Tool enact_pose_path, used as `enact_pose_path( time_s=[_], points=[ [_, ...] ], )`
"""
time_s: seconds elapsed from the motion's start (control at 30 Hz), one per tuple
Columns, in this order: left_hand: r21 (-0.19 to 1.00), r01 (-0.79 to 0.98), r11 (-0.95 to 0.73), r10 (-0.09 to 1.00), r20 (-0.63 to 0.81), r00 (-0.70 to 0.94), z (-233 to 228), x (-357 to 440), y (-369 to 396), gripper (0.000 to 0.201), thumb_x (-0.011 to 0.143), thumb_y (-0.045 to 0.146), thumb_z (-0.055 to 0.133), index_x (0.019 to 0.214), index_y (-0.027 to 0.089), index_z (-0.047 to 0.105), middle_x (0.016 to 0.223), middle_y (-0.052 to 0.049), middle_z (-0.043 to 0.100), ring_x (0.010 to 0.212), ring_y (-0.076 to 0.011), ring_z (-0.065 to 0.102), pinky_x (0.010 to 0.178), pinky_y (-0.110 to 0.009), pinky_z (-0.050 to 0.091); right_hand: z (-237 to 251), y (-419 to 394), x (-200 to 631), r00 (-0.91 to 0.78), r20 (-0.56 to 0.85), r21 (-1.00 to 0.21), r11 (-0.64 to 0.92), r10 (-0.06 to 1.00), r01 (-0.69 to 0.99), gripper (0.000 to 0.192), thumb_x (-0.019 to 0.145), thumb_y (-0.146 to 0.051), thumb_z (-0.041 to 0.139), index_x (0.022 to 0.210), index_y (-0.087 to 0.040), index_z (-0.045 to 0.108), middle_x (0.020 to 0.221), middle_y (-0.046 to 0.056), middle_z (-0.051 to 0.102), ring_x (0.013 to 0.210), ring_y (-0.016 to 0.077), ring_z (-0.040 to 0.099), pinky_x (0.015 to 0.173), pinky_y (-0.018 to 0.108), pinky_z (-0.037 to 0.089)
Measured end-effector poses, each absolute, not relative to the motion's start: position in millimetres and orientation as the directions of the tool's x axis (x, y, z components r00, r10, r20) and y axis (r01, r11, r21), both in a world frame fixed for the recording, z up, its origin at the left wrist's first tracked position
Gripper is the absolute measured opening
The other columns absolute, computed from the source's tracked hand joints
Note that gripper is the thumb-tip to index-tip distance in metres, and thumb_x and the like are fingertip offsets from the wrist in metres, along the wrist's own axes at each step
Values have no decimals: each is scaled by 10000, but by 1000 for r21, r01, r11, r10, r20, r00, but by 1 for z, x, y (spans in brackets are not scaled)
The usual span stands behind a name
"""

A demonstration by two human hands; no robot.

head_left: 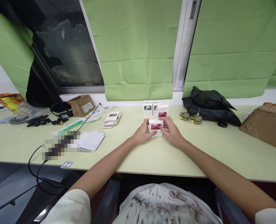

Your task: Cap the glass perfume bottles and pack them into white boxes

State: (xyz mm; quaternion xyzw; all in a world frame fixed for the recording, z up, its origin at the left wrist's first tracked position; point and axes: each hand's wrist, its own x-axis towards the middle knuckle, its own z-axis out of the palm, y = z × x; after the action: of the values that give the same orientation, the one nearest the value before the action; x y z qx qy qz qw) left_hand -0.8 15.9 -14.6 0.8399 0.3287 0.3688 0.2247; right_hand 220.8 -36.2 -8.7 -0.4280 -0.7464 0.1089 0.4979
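Green curtains (pixel 140 46) are hanging over the window, dark glass (pixel 70 46) showing at left, and a pale desk (pixel 138 158) is running below. We're seeing one seated person, both hands working at the desk's middle. Left hand (pixel 141 133) is gripping the near pink-flower box (pixel 156 126) by its left side, thumb lying across the lower front; right hand (pixel 172 132) is gripping the right side, thumb pressing by the printed picture. So both are grasping the same box, neither loose; we're guessing the two-sided hold is keeping it square and upright, print facing the wearer. We can't tell whether its base is resting on the desk or hovering just over it.

Right behind, the second pink-flower box (pixel 162 111) is standing upright, and beyond it, toward the wall, white-flower boxes (pixel 148 109) are standing side by side. All are facing one way, probably so their pictures are showing. Small gold-and-glass pieces (pixel 196 119) are sitting to the right by the black plastic bags (pixel 208 107), likely parked outside the handling spot. A brown parcel (pixel 268 124) is lying far right. Left, we're logging picture cards (pixel 111 119), white papers (pixel 92 140) and a small cardboard box (pixel 81 105), seemingly sitting aside so they aren't crowding the arms.
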Motion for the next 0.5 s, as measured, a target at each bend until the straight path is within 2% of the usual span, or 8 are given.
enact_pose_path(
  time_s=[0.1, 0.27, 0.4, 0.5],
  points=[
    [613, 475, -632, 763, 382, 522, -18, -5, 24, 492, 913, 593, 683, 1198, 237, 499, 868, -10, 668, 697, -213, 618, 642, -337, 488, -7, -37, 220, -144, 653, -587, 617, 744, 524, 348, 1023, -313, 523, 1369, -313, 559, 1346, 88, 566, 1091, 248, 644, 956, 446, 578],
    [635, 493, -595, 800, 408, 439, -23, -12, 47, 443, 925, 533, 699, 1196, 233, 517, 1056, -73, 730, 814, -234, 677, 738, -359, 526, -7, -36, 219, -119, 661, -596, 614, 741, 517, 404, 1016, -300, 520, 1419, -315, 512, 1377, 94, 544, 1040, 222, 663, 931, 422, 574],
    [667, 550, -502, 863, 421, 278, -26, -24, 68, 355, 929, 375, 713, 1175, 214, 514, 1148, -125, 728, 954, -271, 697, 844, -399, 532, -9, -34, 220, -96, 643, -596, 575, 760, 561, 397, 1001, -303, 524, 1398, -293, 512, 1217, 71, 609, 846, 189, 652, 824, 387, 556],
    [696, 587, -414, 900, 411, 147, -28, -31, 80, 355, 940, 294, 682, 1229, 208, 495, 1213, -152, 713, 1054, -299, 686, 909, -435, 519, -11, -32, 222, -27, 634, -630, 535, 773, 563, 381, 990, -318, 525, 1369, -277, 510, 1074, 38, 631, 724, 170, 610, 730, 354, 519]
  ],
)
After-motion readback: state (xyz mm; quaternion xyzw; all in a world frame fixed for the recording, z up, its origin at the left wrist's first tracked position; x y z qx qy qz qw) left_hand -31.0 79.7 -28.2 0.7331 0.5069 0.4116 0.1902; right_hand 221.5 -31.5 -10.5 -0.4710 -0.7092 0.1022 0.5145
